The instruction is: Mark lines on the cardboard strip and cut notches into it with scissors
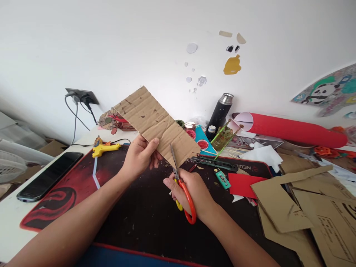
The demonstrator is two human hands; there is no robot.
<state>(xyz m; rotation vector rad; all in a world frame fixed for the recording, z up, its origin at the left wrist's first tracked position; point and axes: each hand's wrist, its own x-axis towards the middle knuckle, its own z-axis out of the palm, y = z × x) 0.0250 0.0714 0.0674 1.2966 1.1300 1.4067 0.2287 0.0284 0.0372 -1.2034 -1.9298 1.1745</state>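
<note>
A rectangular piece of brown cardboard (155, 115) with dark torn spots is held up, tilted, above the black desk mat. My left hand (143, 154) grips its lower edge, thumb on the near face and fingers behind. My right hand (191, 191) is closed around scissors (190, 205) with red and yellow handles. One blade shows in front of the cardboard near its lower right edge; the other blade is hidden, apparently behind the sheet.
A yellow glue gun (104, 148) and a black phone (50, 176) lie at left. Behind the cardboard stand a black thermos (221, 111) and paint pots. A box cutter (217, 163), red paper (244, 184) and cardboard scraps (283, 204) lie to the right, below a red roll (297, 129).
</note>
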